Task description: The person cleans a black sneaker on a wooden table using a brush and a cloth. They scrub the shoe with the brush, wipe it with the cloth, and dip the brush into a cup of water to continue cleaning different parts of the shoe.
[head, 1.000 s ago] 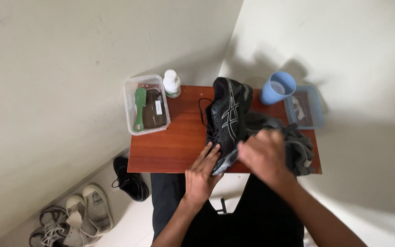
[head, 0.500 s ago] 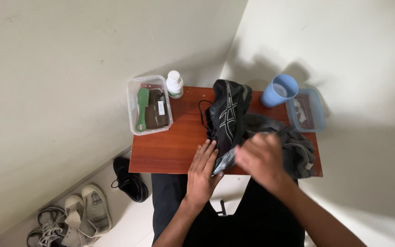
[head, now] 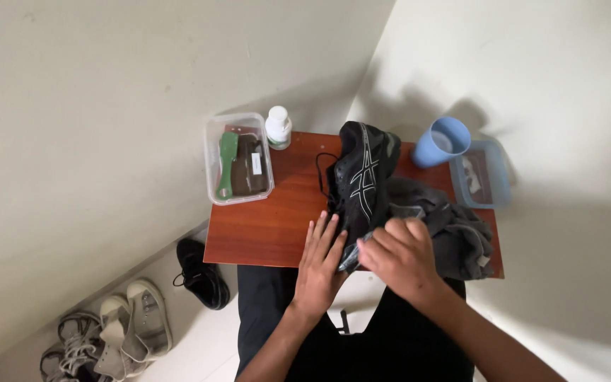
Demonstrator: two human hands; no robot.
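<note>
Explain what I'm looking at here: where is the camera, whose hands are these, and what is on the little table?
There is no machine: a person works with bare hands, and the one picture comes from a camera worn on the head, looking down. The left hand lies flat against the side of a black sports shoe on a small reddish wooden table. The right hand grips the shoe's near end, partly over a grey cloth. Also on the table: a clear box holding a green brush, a white bottle, a blue cup and a blue-rimmed container. More shoes lie on the floor at the left.
</note>
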